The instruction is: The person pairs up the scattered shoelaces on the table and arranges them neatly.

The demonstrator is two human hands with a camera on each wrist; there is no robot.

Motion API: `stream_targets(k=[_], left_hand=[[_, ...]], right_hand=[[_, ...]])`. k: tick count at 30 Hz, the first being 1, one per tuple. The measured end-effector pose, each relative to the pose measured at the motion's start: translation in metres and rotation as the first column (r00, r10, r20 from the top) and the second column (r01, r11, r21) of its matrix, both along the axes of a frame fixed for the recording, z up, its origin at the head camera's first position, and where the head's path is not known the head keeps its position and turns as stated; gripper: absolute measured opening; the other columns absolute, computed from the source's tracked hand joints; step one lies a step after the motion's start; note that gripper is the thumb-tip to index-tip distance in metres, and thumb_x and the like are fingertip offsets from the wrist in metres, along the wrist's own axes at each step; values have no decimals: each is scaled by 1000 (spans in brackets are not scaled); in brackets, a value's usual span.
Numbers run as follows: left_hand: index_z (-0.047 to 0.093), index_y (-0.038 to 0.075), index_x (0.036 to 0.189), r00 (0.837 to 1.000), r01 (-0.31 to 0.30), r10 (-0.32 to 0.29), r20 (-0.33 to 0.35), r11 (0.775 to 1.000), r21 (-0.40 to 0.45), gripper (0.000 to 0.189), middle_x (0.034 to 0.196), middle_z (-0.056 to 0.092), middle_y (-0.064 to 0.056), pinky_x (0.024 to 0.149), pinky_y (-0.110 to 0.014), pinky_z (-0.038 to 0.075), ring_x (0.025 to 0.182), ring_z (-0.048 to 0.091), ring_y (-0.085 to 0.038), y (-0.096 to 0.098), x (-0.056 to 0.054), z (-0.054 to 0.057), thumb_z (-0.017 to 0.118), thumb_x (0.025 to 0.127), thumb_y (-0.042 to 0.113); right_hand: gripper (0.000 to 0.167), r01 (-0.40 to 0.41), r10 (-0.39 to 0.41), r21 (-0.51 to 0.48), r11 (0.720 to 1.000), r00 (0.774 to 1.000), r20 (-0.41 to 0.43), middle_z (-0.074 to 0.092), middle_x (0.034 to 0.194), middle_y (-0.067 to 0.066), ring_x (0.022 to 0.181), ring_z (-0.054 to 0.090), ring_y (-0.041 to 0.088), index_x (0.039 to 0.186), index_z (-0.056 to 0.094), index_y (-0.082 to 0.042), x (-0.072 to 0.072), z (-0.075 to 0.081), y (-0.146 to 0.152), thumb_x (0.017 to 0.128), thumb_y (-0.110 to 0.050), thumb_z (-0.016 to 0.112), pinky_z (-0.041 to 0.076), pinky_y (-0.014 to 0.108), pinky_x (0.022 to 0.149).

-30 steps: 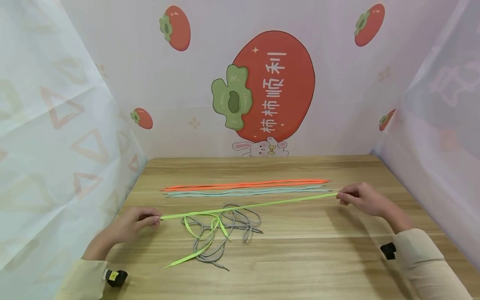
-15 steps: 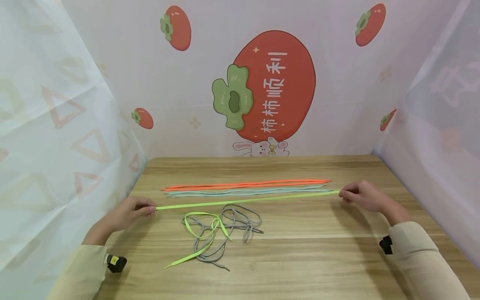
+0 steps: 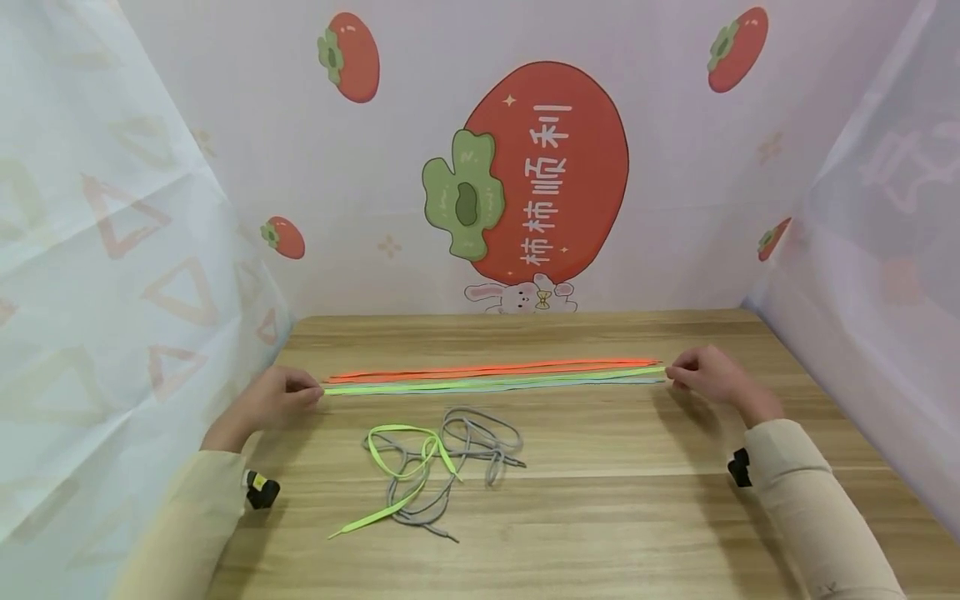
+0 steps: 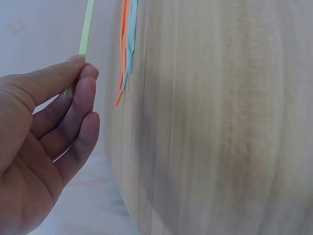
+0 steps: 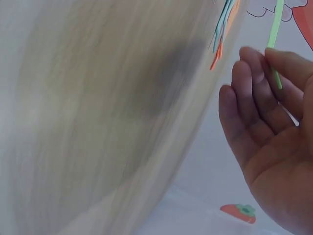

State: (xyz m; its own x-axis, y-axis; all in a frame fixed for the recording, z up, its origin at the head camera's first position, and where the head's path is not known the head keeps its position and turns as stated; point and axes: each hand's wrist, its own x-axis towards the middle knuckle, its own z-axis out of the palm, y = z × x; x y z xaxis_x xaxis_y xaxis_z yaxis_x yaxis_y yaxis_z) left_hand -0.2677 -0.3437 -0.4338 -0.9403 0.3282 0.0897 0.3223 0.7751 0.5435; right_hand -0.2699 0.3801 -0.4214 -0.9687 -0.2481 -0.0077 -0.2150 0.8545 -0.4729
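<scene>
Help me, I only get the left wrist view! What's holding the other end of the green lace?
Observer: The right hand. In the right wrist view, it pinches the green lace near its tip.
Operator: Ooh! Is there any more green lace that I can't see?
Observer: Yes. In the head view, a second green lace lies loosely looped, overlapping some tangled grey cord.

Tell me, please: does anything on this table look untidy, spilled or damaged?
Yes. Around the middle of the table, gray shoelace cord lies in messy loops, crossed by a loose yellow-green shoelace. This looks untidy because the orange shoelaces farther back lie nearly straight. I see no spill or obvious damage.
</scene>
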Motion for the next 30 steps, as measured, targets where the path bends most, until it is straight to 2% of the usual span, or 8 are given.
stream_targets(k=[6, 10, 14, 19, 21, 26, 30], left_hand=[[83, 10, 93, 994, -105, 106, 17, 994, -38, 19, 87, 78, -2, 71, -28, 51, 78, 64, -11, 7, -12, -1, 76, 100, 27], [81, 9, 87, 988, -153, 154, 21, 987, -41, 20, 83, 75, -2, 67, -30, 49, 74, 60, -15, 10, -18, 0, 78, 97, 26], [80, 8, 88, 984, -176, 177, 19, 983, -58, 22, 83, 74, -4, 66, -32, 48, 73, 58, -17, 12, -23, 1, 78, 97, 28], [80, 9, 91, 982, -189, 190, 10, 979, -75, 22, 86, 76, -6, 72, -33, 47, 78, 59, -18, 19, -30, 5, 76, 99, 28], [80, 8, 93, 981, -194, 196, 8, 978, -72, 21, 89, 77, -7, 73, -34, 49, 80, 61, -18, 21, -33, 4, 74, 100, 27], [80, 5, 100, 975, -220, 222, 26, 974, -61, 23, 92, 77, -9, 72, -34, 51, 81, 65, -21, 21, -42, 0, 71, 102, 26], [79, 1, 100, 975, -223, 224, 15, 974, -51, 23, 91, 77, -12, 70, -35, 51, 80, 66, -22, 23, -46, -1, 70, 103, 22]], right_hand=[[27, 93, -94, -2, 996, 995, -19, 76, 78, 5, 69, 57, 12, 91, 79, -2, -8, -3, -6, 104, -21, 65, 46, 31, 67], [29, 146, -146, 0, 989, 989, -32, 73, 74, 4, 69, 58, 14, 86, 78, -2, -14, -5, -10, 102, -23, 65, 47, 31, 69], [30, 175, -175, 12, 984, 984, -46, 74, 75, 6, 67, 57, 16, 83, 77, -2, -19, -5, -14, 101, -23, 65, 46, 32, 68], [30, 196, -196, 1, 981, 980, -39, 76, 81, 12, 64, 54, 16, 83, 77, -1, -24, -1, -19, 100, -22, 65, 44, 31, 63], [30, 201, -201, 4, 980, 979, -33, 74, 78, 11, 64, 53, 16, 81, 75, -1, -26, 0, -20, 101, -21, 66, 43, 31, 63], [37, 210, -209, 15, 978, 977, -33, 55, 59, -2, 57, 44, 13, 64, 60, -9, -33, -1, -21, 99, -20, 65, 41, 32, 62], [44, 220, -219, 12, 975, 975, -34, 38, 53, -6, 53, 33, 10, 59, 44, -17, -39, -2, -23, 98, -19, 63, 36, 32, 58]])
